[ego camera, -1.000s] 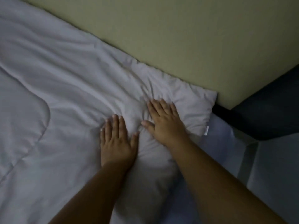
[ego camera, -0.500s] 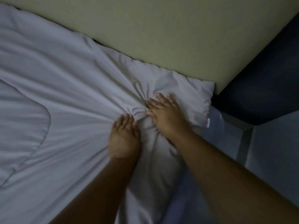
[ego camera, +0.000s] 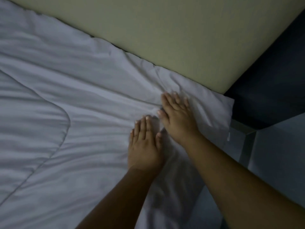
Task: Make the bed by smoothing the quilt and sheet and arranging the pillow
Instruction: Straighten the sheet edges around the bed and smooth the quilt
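Note:
A white pillow (ego camera: 212, 111) lies at the bed's corner, its far side against the beige headboard (ego camera: 181, 38). The white quilt (ego camera: 74, 104), creased and stitched in curved lines, spreads out to the left. My left hand (ego camera: 145, 144) lies flat on the cloth, fingers straight and together. Just beyond it my right hand (ego camera: 178, 116) presses flat on the pillow with fingers spread, slightly blurred. Both hands sit side by side, nearly touching. A strip of sheet (ego camera: 209, 205) shows between my forearms at the bed's edge.
The headboard ends at the right, where a dark blue wall (ego camera: 272, 80) begins. A pale floor or ledge (ego camera: 280, 154) with a grey strip lies beside the bed at the right. The room is dim.
Half a second ago both hands had curled fingers bunching the cloth. Now the fingers are straight and flat, and the radiating creases around them have eased.

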